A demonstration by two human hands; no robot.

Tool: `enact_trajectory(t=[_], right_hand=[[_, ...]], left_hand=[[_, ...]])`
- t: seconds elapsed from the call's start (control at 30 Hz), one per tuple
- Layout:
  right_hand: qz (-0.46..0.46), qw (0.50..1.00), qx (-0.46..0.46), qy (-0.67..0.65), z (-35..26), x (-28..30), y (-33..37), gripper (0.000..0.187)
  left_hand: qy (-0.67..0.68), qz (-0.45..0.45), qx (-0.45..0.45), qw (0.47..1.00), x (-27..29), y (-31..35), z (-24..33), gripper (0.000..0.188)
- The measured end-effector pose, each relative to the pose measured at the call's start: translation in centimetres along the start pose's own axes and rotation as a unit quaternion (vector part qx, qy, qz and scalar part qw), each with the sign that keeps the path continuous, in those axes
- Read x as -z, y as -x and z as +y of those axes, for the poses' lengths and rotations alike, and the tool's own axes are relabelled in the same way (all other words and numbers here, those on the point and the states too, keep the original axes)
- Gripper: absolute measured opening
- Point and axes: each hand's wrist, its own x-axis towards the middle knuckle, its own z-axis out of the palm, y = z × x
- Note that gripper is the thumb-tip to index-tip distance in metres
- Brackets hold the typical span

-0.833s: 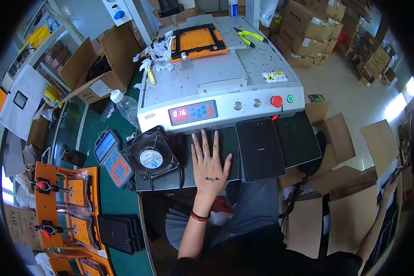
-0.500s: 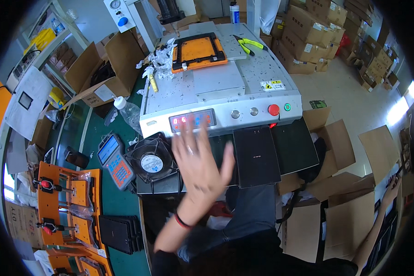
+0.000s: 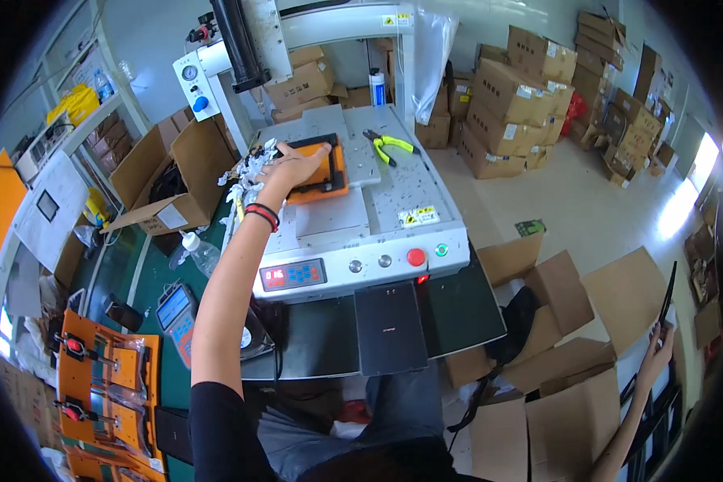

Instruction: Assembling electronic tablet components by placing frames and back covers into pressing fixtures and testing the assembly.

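Observation:
On the machine's bed, my left hand (image 3: 296, 167) spans a black rectangular frame (image 3: 336, 173), its thumb toward the far edge and its fingers at the left side. Under that frame lies an orange fixture plate (image 3: 341, 193). My right hand (image 3: 657, 347), far out to the right, is closed on a thin black frame piece (image 3: 669, 296) seen nearly edge-on. A flat black panel (image 3: 390, 329) rests against the machine's front, over the table edge.
Crumpled white scraps (image 3: 253, 167) lie left of the fixture. Green-handled pliers (image 3: 391, 147) sit on the bed's right. Front controls include a red button (image 3: 416, 257). A fan (image 3: 253, 337) is partly behind my left arm. Open cartons (image 3: 558, 293) stand at right; orange clamp racks (image 3: 96, 386) at left.
My left hand has moved from above the control panel to the black frame on the fixture. My right hand has raised a thin black piece into view. The head view has shifted.

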Motion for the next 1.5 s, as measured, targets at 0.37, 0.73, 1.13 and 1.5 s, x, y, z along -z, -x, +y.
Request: enact_trajectory(t=[0.37, 0.73, 1.13, 1.5], right_hand=[[0.125, 0.875, 0.150, -0.443, -5.5, -7.2, 8.2, 0.018], [0.083, 0.816, 0.441, -0.365, -45.9, -20.2, 9.5, 0.029], [-0.134, 0.823, 0.502, -0.229, -54.7, -27.4, 10.7, 0.013], [-0.267, 0.744, 0.576, -0.208, -53.9, -24.1, 9.6, 0.051]], left_hand=[[0.045, 0.088, -0.064, 0.993, 1.8, 6.7, 2.8, 0.113], [0.311, 0.304, -0.282, 0.855, 4.0, 34.4, -14.5, 0.104], [0.481, 0.262, 0.059, 0.835, -1.5, 48.1, -27.7, 0.115], [0.509, 0.203, -0.104, 0.830, -2.3, 44.1, -24.2, 0.114]])
